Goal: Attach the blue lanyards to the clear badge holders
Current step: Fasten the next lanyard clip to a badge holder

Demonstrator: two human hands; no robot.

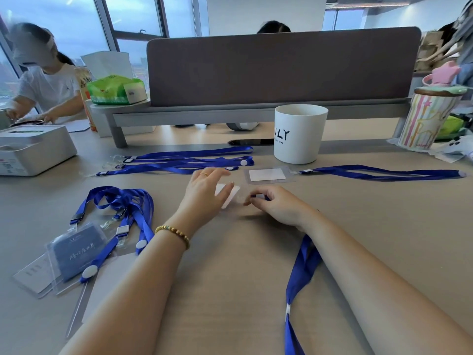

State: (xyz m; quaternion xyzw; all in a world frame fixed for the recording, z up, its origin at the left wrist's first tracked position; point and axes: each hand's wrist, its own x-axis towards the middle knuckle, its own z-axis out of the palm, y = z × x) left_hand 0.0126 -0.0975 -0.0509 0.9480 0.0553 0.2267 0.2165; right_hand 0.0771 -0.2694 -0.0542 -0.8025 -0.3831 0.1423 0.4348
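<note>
The left hand point(207, 192) lies over a clear badge holder point(229, 194) in the middle of the table point(230, 265). Its fingers are straight and spread a little, and they press the holder flat. A white card shows inside the holder, under the fingers.

The right hand point(275, 204) is just beside the holder's right end. Its fingers are curled, and the thumb and first finger pinch the small clip at the end of a blue lanyard point(300, 272). The clip is blurry, so it is hard to tell if it touches the holder yet. The strap runs back under the right arm toward the near edge of the table.

A second badge holder point(268, 174) with a white card lies flat just past the hands. A second lanyard point(384, 173) reaches out from it to the right, and its clip sits at the holder's right end.

More blue lanyards point(184, 161) lie side by side behind the left hand. A heap of lanyards and holders point(102, 234) lies to the left, with a dark blue card in 1 holder.

A white cup point(299, 134) stands behind the second holder. A striped cup point(427, 119) with a lid stands far to the right. A grey box point(33, 148) sits far to the left. A pack of tissues point(116, 89) rests on a low shelf.
</note>
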